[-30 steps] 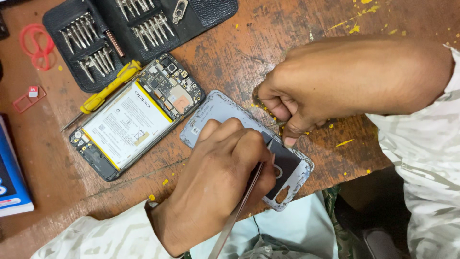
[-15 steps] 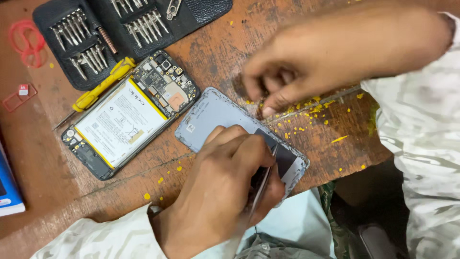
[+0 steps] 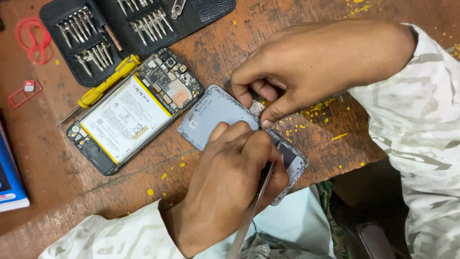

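A grey phone back cover (image 3: 212,117) lies inner side up at the near edge of the wooden table (image 3: 306,158). My left hand (image 3: 230,184) rests on the cover and grips a thin metal pair of tweezers (image 3: 251,213), whose tips reach the cover's edge. My right hand (image 3: 306,67) comes from the right and pinches a small pale piece (image 3: 258,108) at the cover's far edge. An opened phone (image 3: 129,112) with a white battery and bare circuit board lies to the left.
A black case of screwdriver bits (image 3: 120,26) lies open at the back. A yellow-handled screwdriver (image 3: 103,86) rests beside the opened phone. A red ring (image 3: 31,38), a small red tray (image 3: 24,92) and a blue box (image 3: 9,177) are at the left. Yellow specks dot the table.
My right hand has shifted slightly and now pinches the small piece at the cover's far edge. My left hand stays on the cover with the tweezers.
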